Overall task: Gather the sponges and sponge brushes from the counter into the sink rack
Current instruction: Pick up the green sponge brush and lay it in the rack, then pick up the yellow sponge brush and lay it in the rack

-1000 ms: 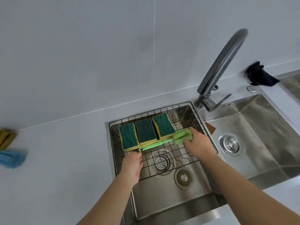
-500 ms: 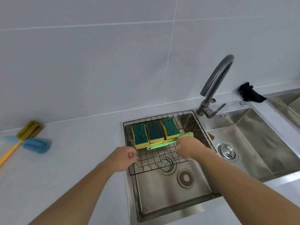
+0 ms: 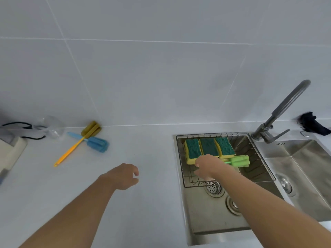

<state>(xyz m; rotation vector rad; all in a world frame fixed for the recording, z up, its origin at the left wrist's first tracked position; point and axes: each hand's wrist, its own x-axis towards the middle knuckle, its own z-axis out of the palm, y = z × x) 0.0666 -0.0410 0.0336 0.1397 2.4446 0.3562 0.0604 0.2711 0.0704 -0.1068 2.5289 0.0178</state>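
Broadly, the surface (image 3: 152, 203) was bare between your left hand (image 3: 123, 176) and the far-left corner, so you had open room for a straight reach. The sink (image 3: 206, 222) sat on your right, its near and left rims standing proud of the basin. The sink rack (image 3: 258, 158) spanned the back half of that basin and carried three sponges (image 3: 208, 147) side by side along its rear wall. In front of them lay the green sponge brush (image 3: 240, 161), its foam head toward the faucet (image 3: 286, 108).

Your right hand (image 3: 209, 167) was over the rack, covering the green brush's handle; whether your fingers gripped it or merely rested on it could not be told. Your left hand hovered above the bare surface, fingers loosely curled and part open, holding nothing.

Two items remained outside the rack: the yellow sponge brush (image 3: 71, 149) and the blue sponge brush (image 3: 96, 143), crossed over each other near the wall, well apart from your left hand. In my judgement, the step in hand was to fetch that pair. You were advised to take the upper brush of the crossing first, by its handle, to avoid dragging the other. A dark cable (image 3: 23, 136) and a clear object lay just left of the brushes; approach from the right kept you clear. The rack's front row offered the free space for placement.
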